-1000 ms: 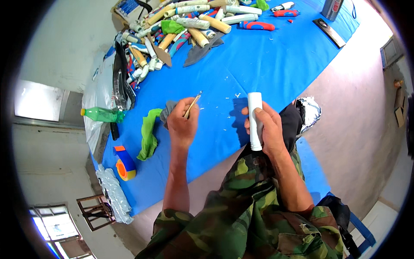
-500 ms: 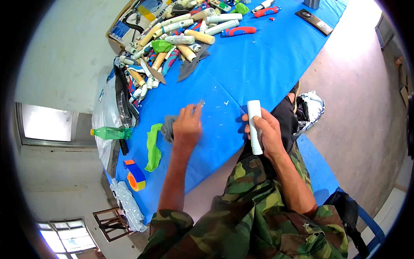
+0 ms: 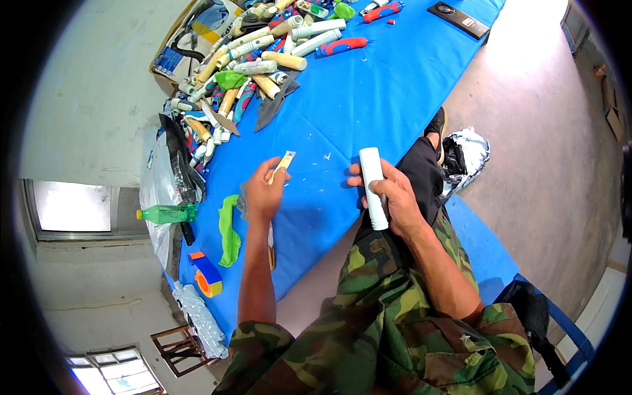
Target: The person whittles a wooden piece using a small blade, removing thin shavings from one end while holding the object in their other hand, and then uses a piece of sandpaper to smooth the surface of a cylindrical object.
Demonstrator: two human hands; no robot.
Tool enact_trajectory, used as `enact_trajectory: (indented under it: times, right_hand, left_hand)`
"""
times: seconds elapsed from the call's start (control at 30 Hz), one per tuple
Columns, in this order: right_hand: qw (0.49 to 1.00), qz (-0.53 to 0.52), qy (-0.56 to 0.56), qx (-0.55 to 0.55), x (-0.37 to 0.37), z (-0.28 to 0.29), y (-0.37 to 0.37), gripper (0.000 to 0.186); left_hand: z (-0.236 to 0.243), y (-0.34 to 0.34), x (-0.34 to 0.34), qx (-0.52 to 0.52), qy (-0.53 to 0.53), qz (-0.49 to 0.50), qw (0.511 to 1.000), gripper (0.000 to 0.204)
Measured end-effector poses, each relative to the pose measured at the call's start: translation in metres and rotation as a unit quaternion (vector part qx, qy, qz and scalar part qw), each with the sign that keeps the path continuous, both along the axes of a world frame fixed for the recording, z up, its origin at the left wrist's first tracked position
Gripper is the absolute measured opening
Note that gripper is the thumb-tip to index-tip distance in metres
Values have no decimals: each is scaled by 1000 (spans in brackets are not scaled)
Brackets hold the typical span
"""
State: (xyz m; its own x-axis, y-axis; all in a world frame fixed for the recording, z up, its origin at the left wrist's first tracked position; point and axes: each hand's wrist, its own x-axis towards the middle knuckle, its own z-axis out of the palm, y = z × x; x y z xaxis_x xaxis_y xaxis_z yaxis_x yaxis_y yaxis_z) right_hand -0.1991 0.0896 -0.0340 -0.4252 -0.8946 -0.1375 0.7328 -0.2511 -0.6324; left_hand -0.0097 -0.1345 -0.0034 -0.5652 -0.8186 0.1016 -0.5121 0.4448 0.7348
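Note:
My right hand (image 3: 395,194) is wrapped round a white tube (image 3: 372,184), which stands nearly upright with its narrower ringed end toward me and the thumb along its side. To its left, over the blue table cover, my left hand (image 3: 264,191) pinches a small flat cream-yellow strip (image 3: 282,166) with a pale, shiny tip; I cannot make out its exact kind. Beside the left forearm lies a slim white-and-brown object (image 3: 271,247), partly hidden by the arm. A bright green cloth (image 3: 229,234) lies left of that arm, and a grey cloth (image 3: 242,203) shows partly behind it.
A heap of tubes and red-blue handles (image 3: 247,66) fills the far left of the blue table (image 3: 342,99). A dark flat device (image 3: 459,20) lies near the far right edge. At left are a green bottle (image 3: 168,213) and tape rolls (image 3: 208,280). A foil-like bag (image 3: 471,155) sits on the floor.
My left hand has drawn slightly left and toward me, and the strip in it now shows clearly. The right hand still holds the white tube. The whole view has shifted a little.

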Motion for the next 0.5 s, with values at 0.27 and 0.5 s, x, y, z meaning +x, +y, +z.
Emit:
enact_trajectory:
  times: [0.27,0.5]
  right_hand:
    - [999,6,42,11,0,2,1,58]
    - [997,-4,77,29,4,1,-2,58]
  left_hand:
    - [12,-22,5,102,-17,65,992,33]
    - [14,-50,44,55,-54,95,992,38]
